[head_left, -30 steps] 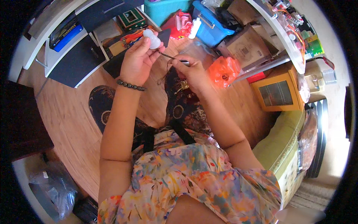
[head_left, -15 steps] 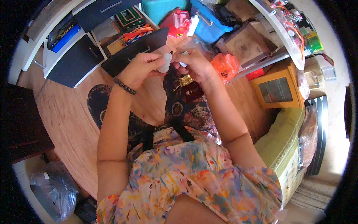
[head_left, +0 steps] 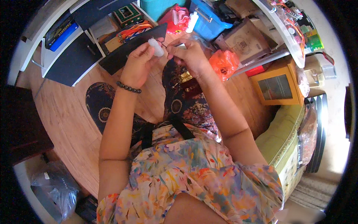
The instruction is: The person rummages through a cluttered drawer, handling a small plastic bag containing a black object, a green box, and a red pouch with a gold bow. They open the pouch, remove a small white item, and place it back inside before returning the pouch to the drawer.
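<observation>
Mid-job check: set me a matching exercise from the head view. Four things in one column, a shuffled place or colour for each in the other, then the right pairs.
Column one
1. White piece
2. Beaded bracelet
3. Crumpled plastic bag, seen just to the right of the right grip
4. White bottle

Column two
A. Orange
B. Seen between a pinkish-red bag and a blue bin
C. Held in the left grip
D. Around the left wrist

Pairs: 1-C, 2-D, 3-A, 4-B
</observation>
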Demonstrator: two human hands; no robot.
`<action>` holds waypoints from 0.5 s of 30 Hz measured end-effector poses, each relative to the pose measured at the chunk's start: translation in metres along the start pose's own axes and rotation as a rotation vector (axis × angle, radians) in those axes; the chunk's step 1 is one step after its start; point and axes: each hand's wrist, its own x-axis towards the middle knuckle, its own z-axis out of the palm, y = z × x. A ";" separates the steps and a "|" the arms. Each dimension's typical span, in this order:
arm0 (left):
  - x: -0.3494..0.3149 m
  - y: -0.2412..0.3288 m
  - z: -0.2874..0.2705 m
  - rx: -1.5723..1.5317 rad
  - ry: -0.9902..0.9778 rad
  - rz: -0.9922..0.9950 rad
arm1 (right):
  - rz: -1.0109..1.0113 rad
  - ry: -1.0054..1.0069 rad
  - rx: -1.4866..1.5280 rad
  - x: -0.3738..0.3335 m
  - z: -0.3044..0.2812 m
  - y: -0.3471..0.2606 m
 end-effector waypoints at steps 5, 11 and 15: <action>0.002 0.002 0.003 -0.265 0.066 0.033 | 0.060 -0.045 0.087 -0.015 0.009 0.007; 0.002 0.012 -0.010 0.091 0.060 -0.113 | -0.246 -0.163 -0.504 -0.016 -0.008 0.008; -0.003 0.017 -0.007 0.262 0.032 -0.197 | -0.475 -0.093 -0.850 -0.017 -0.011 -0.010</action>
